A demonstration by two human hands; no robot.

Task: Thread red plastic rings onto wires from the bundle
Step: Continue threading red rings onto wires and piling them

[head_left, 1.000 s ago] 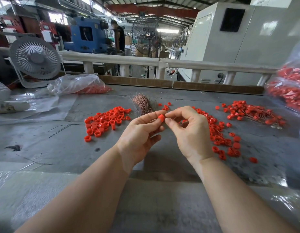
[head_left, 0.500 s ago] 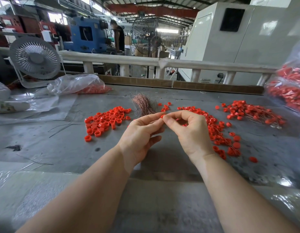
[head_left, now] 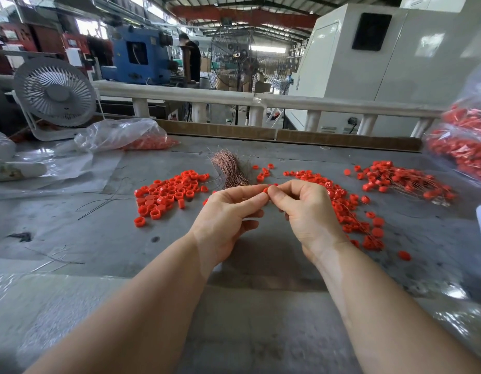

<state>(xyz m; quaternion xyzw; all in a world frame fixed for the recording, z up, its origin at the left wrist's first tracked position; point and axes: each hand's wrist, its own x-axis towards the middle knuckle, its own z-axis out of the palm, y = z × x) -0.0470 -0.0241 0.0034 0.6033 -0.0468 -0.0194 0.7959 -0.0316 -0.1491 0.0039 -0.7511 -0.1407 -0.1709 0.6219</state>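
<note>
hands: left hand [head_left: 228, 214] and right hand [head_left: 308, 209] pinching small red plastic ring [head_left: 265, 190]; coppery wire bundle [head_left: 229, 171] behind.

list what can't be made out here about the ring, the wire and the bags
Head view only:
- Ring: only a red sliver shows between the fingertips of the left hand and right hand.
- Wire being threaded: too thin to see, hidden by the fingers.
- Right bag: cut off by the frame edge, blurred.
- Left bag: crumpled plastic veils its contents.
</note>
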